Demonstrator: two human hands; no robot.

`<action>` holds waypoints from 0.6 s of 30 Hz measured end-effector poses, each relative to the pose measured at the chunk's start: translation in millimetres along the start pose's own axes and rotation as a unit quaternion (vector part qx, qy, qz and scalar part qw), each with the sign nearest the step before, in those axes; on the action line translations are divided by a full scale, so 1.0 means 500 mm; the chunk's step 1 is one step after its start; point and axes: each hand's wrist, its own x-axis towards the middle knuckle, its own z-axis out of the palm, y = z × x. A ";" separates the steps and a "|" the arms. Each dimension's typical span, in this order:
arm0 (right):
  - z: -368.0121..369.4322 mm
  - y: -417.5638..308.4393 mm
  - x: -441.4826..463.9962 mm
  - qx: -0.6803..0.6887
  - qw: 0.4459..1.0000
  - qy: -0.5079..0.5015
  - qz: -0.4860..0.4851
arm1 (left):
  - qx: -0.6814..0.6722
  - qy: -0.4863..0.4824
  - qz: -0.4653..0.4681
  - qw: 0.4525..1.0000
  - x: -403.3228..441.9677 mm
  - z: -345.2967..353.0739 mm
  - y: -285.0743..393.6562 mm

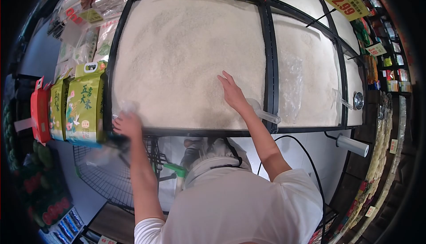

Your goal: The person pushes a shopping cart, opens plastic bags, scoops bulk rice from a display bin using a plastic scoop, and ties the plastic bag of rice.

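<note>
Black-framed bins [268,44] of pale grain [186,44] fill the upper centre of the frame. A clear scoop [269,117] lies across the divider right of centre, beside a clear plastic bag [290,88] on the grain.

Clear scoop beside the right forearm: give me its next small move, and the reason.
Probably bring the right hand back to the scoop and take its handle: that hand looks empty over the rice, while the scoop lies unheld, its handle reaching over the black divider.
</note>
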 end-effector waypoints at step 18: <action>-0.198 -0.008 -0.120 -0.341 0.926 -0.153 0.044 | -0.004 -0.034 -0.010 0.999 -0.003 -0.018 0.005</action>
